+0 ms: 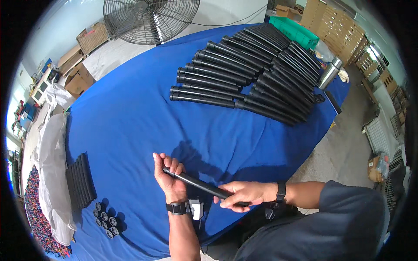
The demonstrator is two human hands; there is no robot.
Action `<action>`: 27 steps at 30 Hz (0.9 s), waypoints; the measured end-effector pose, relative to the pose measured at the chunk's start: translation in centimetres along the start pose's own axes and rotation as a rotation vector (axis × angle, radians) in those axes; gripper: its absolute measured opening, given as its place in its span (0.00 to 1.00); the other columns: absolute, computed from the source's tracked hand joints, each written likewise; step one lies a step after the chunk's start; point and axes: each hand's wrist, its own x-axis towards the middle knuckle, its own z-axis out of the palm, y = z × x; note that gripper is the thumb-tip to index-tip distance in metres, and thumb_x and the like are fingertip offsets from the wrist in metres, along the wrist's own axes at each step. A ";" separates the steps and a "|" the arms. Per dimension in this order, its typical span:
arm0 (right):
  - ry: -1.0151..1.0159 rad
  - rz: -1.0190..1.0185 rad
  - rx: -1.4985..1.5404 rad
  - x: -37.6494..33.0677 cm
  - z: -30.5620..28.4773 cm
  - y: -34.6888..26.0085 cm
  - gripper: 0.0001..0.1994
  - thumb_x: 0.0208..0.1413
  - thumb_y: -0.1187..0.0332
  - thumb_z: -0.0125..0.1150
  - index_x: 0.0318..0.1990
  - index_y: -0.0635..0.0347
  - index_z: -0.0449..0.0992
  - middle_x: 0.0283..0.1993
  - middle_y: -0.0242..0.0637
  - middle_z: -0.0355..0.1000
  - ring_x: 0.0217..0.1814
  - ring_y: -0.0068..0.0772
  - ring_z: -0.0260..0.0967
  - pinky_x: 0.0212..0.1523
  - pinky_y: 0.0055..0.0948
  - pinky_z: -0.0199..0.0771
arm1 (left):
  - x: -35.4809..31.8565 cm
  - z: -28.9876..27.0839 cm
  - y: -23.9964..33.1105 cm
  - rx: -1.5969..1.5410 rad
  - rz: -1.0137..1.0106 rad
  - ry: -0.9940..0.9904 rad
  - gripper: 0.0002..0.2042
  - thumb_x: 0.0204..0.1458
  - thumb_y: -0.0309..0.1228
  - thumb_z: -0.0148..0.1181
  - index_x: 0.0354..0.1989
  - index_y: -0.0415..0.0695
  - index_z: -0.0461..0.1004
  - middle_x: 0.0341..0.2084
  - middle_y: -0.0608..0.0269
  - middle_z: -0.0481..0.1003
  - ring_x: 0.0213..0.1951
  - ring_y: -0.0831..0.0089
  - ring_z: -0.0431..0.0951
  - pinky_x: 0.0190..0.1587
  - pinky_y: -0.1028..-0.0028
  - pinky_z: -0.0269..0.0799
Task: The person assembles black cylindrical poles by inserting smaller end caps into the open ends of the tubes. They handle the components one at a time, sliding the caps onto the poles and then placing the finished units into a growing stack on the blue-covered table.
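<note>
Head view showed both hands, left hand (170,179) and right hand (241,194), gripping one slim black plastic tube (201,186) at six o'clock over the blue-clothed counter (130,130). Many stacked black tubes (257,69) lay at one o'clock, seemingly done; small black caps (106,219) and ribbed black sleeves (80,179) waited at eight.

Blue-clothed table (130,122), black tubes (248,74), foam sleeves (80,180), caps (105,219)

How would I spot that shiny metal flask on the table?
Start at the blue table and find the big pile of black tubes at its far end. Just right of that pile stands the flask, the only silvery, upright thing among dark ones lying flat.
</note>
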 end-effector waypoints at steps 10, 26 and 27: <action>0.029 -0.004 -0.106 0.3 -0.5 0.2 0.14 0.65 0.63 0.63 0.50 0.59 0.67 0.23 0.24 0.60 0.17 0.13 0.59 0.13 0.19 0.56 | 0.2 -0.8 0.1 0.042 0.026 -0.023 0.16 0.69 0.44 0.54 0.33 0.45 0.72 0.17 0.73 0.60 0.16 0.82 0.57 0.17 0.78 0.57; 0.002 -0.020 0.060 0.1 -0.3 -0.5 0.17 0.66 0.62 0.62 0.56 0.61 0.69 0.29 0.29 0.67 0.17 0.14 0.60 0.13 0.19 0.59 | 0.1 0.5 -1.0 0.204 0.131 0.043 0.13 0.68 0.41 0.56 0.37 0.44 0.73 0.20 0.70 0.62 0.20 0.79 0.60 0.22 0.77 0.62; 0.162 -0.066 -0.360 0.1 -0.1 -1.1 0.18 0.65 0.62 0.63 0.55 0.61 0.68 0.29 0.28 0.66 0.18 0.15 0.61 0.14 0.20 0.61 | 0.1 0.9 -1.2 0.289 0.187 0.132 0.13 0.68 0.40 0.56 0.37 0.43 0.73 0.20 0.70 0.61 0.20 0.79 0.59 0.22 0.77 0.62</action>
